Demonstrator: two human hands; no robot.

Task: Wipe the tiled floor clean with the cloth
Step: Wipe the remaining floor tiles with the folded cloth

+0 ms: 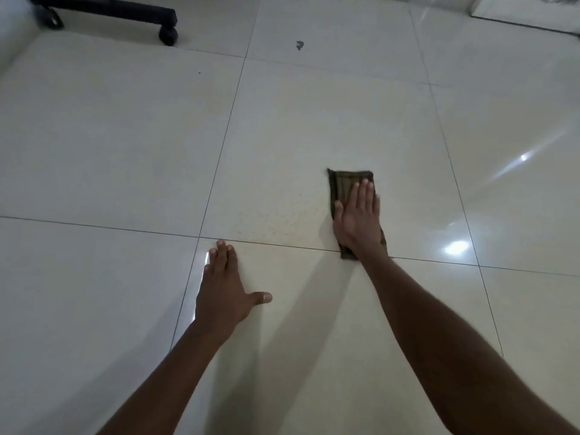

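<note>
A folded olive-brown cloth point(340, 186) lies flat on the glossy cream tiled floor point(125, 146), right of centre. My right hand point(357, 218) presses palm-down on the cloth with fingers straight, covering its near half. My left hand point(224, 290) rests flat on a bare tile nearer to me, fingers spread and thumb out, holding nothing. A faint brownish speckled stain point(276, 221) marks the tile between the two hands, left of the cloth.
A black chair base with a castor point(168, 34) stands at the far left. A small dark scrap point(299, 45) lies on a far tile. A pale edge of some object point(527, 7) sits at the far right. Light glares point(456, 246) on the right tiles.
</note>
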